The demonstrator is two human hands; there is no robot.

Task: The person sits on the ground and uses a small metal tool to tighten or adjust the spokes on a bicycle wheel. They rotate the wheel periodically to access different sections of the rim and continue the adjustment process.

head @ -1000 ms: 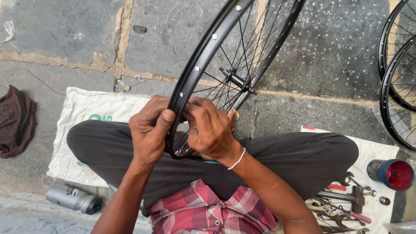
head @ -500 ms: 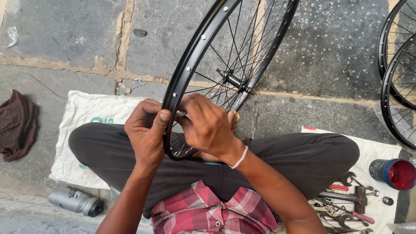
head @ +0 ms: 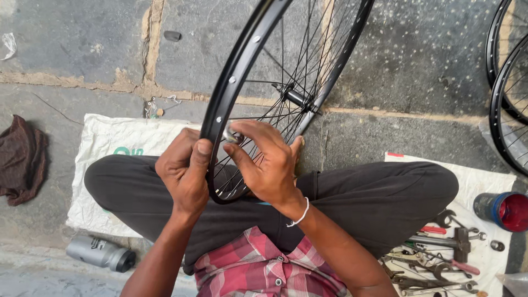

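Observation:
A black spoked bicycle wheel [head: 242, 71] stands upright on my crossed legs, its hub [head: 294, 98] above my lap. My left hand [head: 184, 170] grips the rim from the left, thumb pressed on its outer face. My right hand [head: 264, 162] reaches through the spokes and pinches a small round metal tool [head: 232, 135] against the inside of the rim. A white bangle circles my right wrist.
I sit on a white sack [head: 118, 159] over stone paving. Wrenches and other hand tools [head: 434, 258] lie at my right with a red-capped can [head: 503, 210]. A grey canister [head: 102, 253] lies at the left, a brown cloth [head: 22, 159] beyond. More wheels [head: 509, 93] lean at the right edge.
The wheel has shifted slightly to the right and turned a little in my hands. My right hand has moved along the rim, still working the small metal tool.

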